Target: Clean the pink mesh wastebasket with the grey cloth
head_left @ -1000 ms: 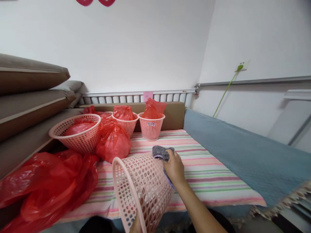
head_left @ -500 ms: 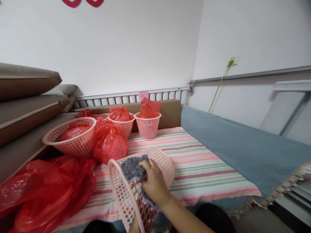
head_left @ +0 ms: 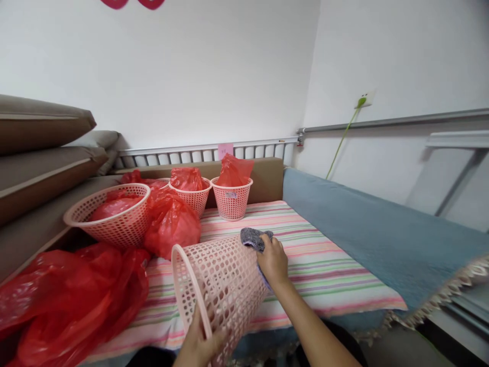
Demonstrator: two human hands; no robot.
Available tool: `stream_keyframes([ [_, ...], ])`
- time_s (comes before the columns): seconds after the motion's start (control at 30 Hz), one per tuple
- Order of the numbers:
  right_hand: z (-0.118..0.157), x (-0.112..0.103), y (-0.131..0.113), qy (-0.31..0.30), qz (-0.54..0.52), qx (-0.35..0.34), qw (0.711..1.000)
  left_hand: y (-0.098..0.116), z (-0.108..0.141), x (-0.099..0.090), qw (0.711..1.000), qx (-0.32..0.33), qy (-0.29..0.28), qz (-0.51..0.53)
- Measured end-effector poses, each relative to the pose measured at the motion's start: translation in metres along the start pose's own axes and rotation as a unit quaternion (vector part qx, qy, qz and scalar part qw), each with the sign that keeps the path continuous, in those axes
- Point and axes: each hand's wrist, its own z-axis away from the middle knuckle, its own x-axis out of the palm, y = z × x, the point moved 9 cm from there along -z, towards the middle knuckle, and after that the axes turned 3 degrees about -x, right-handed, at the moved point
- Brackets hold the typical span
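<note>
Basket point(head_left: 225, 280), pink and full of holes, lies tipped on its side over the striped cloth point(head_left: 317, 255). The left hand point(head_left: 200, 339) grips its rim. The right hand point(head_left: 273, 260) holds a gray rag point(head_left: 252, 238) against the bottom end. Red plastic bags point(head_left: 76, 300) lie nearby.

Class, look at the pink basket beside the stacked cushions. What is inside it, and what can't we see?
Crumpled red plastic lies inside the pink basket. Whatever is wrapped in or under it, including the basket's bottom, is hidden.
</note>
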Motion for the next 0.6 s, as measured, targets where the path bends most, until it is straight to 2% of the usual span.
stream_keyframes([
  [0.1,0.004,0.000,0.003,0.004,-0.014,-0.006,1.000,0.021,-0.009,-0.004,0.997,0.023,0.037,0.066],
  [0.17,0.005,-0.001,0.006,0.000,-0.032,0.005,0.999,0.022,-0.012,-0.002,0.995,0.016,0.040,0.090],
  [0.23,0.009,-0.004,-0.002,-0.006,-0.069,0.017,0.997,0.013,-0.012,-0.001,0.994,0.010,0.040,0.102],
  [0.3,0.018,-0.012,-0.028,-0.015,-0.135,0.007,0.991,0.003,-0.011,-0.001,0.994,0.021,0.034,0.104],
  [0.4,0.041,-0.031,-0.096,-0.045,-0.262,-0.057,0.962,-0.008,-0.011,-0.008,0.996,0.043,0.032,0.071],
  [0.47,0.057,-0.045,-0.134,-0.064,-0.310,-0.097,0.944,-0.010,-0.011,-0.016,0.997,0.054,0.048,0.024],
  [0.53,0.068,-0.053,-0.153,-0.077,-0.322,-0.124,0.935,-0.011,-0.010,-0.022,0.997,0.058,0.059,-0.007],
  [0.6,0.071,-0.053,-0.151,-0.084,-0.304,-0.147,0.938,-0.013,-0.007,-0.024,0.996,0.055,0.065,-0.019],
])
